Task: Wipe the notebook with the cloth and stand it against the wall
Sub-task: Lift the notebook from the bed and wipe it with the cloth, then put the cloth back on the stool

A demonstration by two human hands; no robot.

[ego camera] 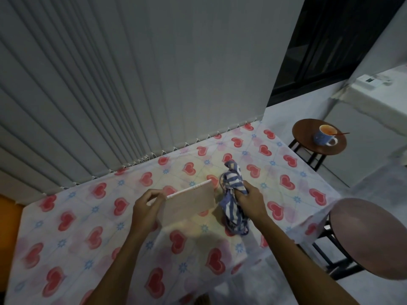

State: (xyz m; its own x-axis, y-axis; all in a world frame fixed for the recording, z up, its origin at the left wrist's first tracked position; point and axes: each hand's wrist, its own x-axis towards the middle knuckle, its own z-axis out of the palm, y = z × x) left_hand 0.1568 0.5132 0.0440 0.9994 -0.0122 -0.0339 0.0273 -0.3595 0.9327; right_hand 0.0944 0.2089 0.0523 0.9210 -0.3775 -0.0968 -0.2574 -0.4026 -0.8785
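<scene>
Faint print runs along the top edge of the notebook [189, 204], too small to read. My left hand [146, 209] grips its left end, holding it raised and tilted above the counter [92, 227]. My right hand [250, 200] clutches the striped cloth [233, 188] just beside the notebook's right edge.

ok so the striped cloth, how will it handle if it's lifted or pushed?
Probably floppy: the striped cloth hangs in loose folds from the right hand and bunches on the tablecloth. Likely light, since one hand lifts it easily. Pushed, it should crumple or drag rather than slide cleanly, and won't roll.
</scene>
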